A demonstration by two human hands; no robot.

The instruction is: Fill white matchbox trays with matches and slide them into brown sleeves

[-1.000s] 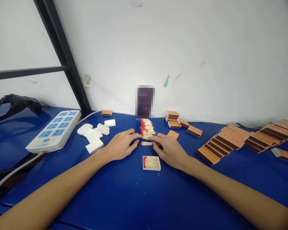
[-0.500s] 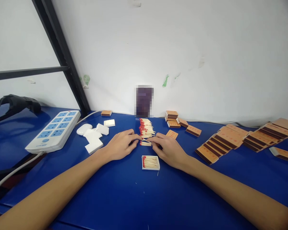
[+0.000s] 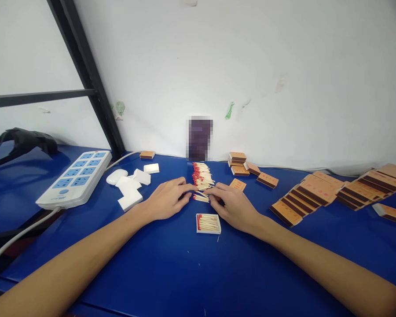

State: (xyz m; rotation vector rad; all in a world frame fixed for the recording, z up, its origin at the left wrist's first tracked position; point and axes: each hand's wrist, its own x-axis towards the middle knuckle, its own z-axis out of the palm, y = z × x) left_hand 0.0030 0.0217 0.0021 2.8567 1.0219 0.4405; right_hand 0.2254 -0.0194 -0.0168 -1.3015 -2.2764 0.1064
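the left hand [image 3: 167, 200] and right hand [image 3: 232, 206] are loosely curled, fingertips at a few loose matches [image 3: 200, 197]; i cannot tell whether either grips any; the slim pale sticks, red heads leftward, lie slightly fanned between the hands, before a dense pile of matches [image 3: 203, 175]; nearer, a white tray [image 3: 208, 233] holds more, heads also left; orange-topped matchboxes [image 3: 318, 187] lie farther right

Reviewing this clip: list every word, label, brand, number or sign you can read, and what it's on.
No text is readable.
Power strip: blue marks near the cable end, too blurred to read.
Matchboxes: red marks on top, too small to read.
Dark panel by the wall: pixelated, nothing legible.
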